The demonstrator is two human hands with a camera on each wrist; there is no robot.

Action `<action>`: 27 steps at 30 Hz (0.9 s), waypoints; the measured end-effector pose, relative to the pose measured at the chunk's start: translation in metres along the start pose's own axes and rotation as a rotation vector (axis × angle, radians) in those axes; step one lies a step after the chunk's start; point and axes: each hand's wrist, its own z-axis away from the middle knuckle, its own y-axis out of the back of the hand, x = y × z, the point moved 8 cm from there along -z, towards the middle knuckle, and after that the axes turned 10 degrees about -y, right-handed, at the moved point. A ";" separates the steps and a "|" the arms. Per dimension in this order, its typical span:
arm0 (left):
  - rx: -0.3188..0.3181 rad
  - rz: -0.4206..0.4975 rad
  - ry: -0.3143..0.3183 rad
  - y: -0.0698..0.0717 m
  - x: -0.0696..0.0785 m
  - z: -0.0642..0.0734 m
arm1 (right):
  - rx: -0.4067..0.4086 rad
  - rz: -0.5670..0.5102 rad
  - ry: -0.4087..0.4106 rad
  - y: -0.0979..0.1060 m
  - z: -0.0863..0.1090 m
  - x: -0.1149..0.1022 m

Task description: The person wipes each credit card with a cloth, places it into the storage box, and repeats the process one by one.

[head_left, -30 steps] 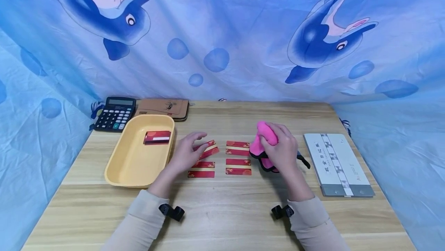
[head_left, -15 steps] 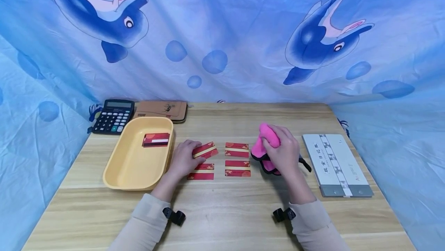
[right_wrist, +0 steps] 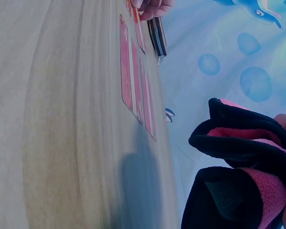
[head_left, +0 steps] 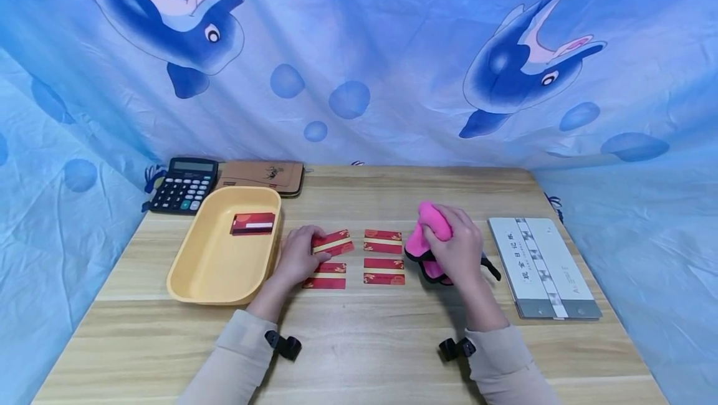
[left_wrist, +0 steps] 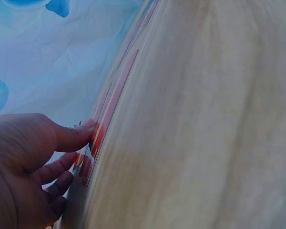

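Note:
My left hand [head_left: 300, 255] pinches the left end of a slanted red card [head_left: 335, 243] with a cream stripe. In the left wrist view, the thumb and fingertips [left_wrist: 83, 136] meet the red cards low over the table. Just below lies another striped card [head_left: 326, 282], partly covered by the hand. Two similar cards, an upper one [head_left: 382, 241] and a lower one [head_left: 384, 271], lie flat to the right. My right hand [head_left: 460, 246] grips a bunched pink cloth with black edging [head_left: 417, 243]; its folds [right_wrist: 243, 138] hang in the right wrist view.
A yellow tray [head_left: 224, 286] at the left holds a red card with a dark stripe [head_left: 252, 223]. Behind it are a calculator [head_left: 185, 185] and a brown wallet-like case [head_left: 260, 176]. A grey-white notebook [head_left: 544, 268] lies at the right of the wooden table [head_left: 359, 349].
My left hand has come down onto the slanted card, its fingers closing on the left end. The right hand stays nearly still with the cloth. The view shifts slightly.

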 end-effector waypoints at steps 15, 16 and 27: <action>0.177 0.241 -0.099 0.007 -0.003 0.001 | -0.001 -0.021 0.032 -0.001 0.001 -0.003; 0.197 0.256 -0.087 0.008 -0.003 0.001 | -0.001 -0.021 0.031 -0.001 0.001 -0.003; 0.314 0.523 0.077 0.016 0.010 0.003 | 0.015 -0.084 0.057 0.001 -0.003 -0.007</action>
